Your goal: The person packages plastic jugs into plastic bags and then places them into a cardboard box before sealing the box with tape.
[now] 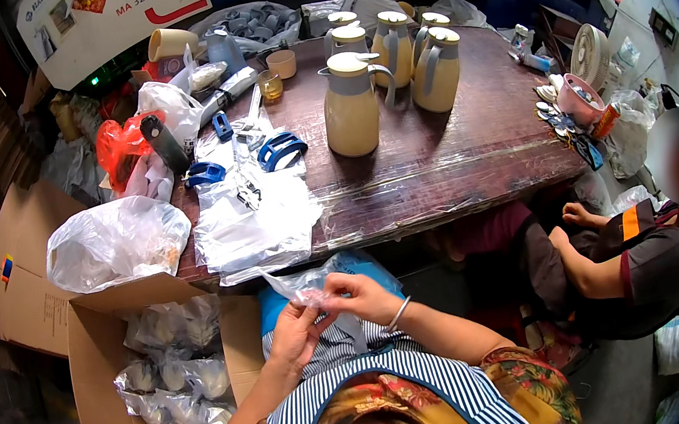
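Observation:
Over my lap, my left hand (296,337) and my right hand (362,297) pinch a clear plastic bag (294,284) between their fingertips. Whether anything is inside the bag cannot be told. A blue item (271,304) lies under the hands, above a striped apron (364,376). On the table edge ahead is a stack of flat clear plastic bags (258,237). Beyond the stack lie blue plastic parts (281,150). To my left, an open cardboard box (100,392) holds several wrapped pale items (173,375).
Several cream vacuum jugs (351,111) with grey handles stand on the dark table (497,122). A bulging plastic bag (119,238) sits at its left corner, near a black bottle (164,142). A seated person (625,274) is at right. A pink basket (579,100) and fan (589,56) stand beyond.

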The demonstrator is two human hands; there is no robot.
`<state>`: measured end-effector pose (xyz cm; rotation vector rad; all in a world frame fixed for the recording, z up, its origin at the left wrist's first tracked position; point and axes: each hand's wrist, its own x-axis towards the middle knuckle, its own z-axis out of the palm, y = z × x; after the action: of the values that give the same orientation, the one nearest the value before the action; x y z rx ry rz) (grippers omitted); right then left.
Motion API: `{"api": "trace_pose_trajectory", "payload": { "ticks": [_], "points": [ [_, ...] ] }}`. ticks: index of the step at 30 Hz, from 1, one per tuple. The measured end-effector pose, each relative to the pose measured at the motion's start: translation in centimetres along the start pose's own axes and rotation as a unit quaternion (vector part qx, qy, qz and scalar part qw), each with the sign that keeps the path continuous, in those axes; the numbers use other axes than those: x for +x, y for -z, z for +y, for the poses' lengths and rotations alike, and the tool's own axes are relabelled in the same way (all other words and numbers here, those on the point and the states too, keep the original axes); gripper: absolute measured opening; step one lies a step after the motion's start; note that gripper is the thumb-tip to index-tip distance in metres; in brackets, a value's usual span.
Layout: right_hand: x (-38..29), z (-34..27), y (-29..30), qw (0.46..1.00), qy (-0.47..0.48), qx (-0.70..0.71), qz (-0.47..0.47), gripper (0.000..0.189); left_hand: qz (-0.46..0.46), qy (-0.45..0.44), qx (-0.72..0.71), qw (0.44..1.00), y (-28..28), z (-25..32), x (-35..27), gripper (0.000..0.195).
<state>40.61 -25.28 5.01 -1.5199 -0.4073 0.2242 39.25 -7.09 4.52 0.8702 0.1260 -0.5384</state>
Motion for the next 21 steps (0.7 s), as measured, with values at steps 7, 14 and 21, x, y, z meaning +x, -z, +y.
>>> {"api": "trace_pose_trajectory", "payload": {
  "ticks": [7,14,21],
  "points": [
    [-0.5,5.3,6.5,0.855,0.058,-0.387,0.341,0.013,-0.105,0.042,-0.109,0.988,-3.4,3.1,-2.5,0.008],
    [-1.9,-3.5,6.8,0.923,-0.081,0.368,0.081,0.017,0.024,-0.306,0.602,0.737,2.1,2.9,5.8,0.037],
    [0.3,-2.8,12.6,0.958,-0.021,0.032,0.283,0.009,-0.194,0.061,-0.03,0.979,-4.5,6.7,7.3,0.015]
  ]
}}
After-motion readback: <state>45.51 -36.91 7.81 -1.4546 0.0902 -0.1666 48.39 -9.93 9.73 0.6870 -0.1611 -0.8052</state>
